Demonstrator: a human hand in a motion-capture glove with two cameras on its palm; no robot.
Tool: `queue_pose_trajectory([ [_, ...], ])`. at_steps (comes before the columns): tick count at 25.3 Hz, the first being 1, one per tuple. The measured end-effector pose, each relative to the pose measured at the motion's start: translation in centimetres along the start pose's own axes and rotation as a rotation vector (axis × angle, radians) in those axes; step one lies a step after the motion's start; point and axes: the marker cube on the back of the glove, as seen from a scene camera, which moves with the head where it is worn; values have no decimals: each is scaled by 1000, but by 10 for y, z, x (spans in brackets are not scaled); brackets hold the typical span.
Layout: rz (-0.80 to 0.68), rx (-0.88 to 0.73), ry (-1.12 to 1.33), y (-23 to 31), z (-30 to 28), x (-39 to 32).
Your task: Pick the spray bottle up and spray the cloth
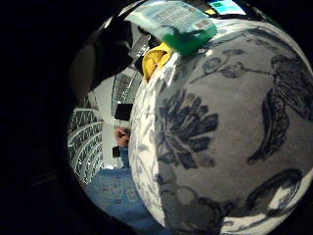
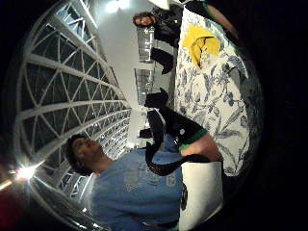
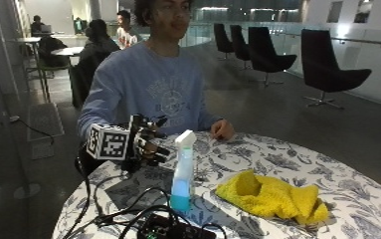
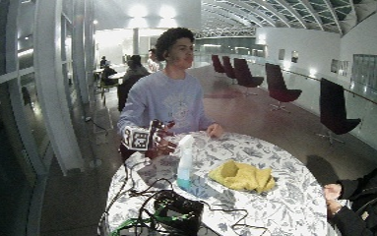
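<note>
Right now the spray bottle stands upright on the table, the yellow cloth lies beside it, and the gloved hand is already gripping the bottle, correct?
Not quite. The spray bottle stands upright on the table beside the yellow cloth, but the outside view shows the gloved hand apart from it, holding nothing.

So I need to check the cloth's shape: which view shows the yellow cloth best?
The outside view: the yellow cloth lies whole and crumpled on the table beside the spray bottle. The wide outside view shows it smaller; both palm views catch only a distant patch.

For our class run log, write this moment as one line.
stage: reaching | right hand: raised beside spray bottle, holding nothing | bottle: upright on table | yellow cloth: crumpled beside it
</note>
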Motion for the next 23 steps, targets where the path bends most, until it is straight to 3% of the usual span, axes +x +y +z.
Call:
queue_pose_trajectory([
  [23,162,270,185,-111,5,57],
])
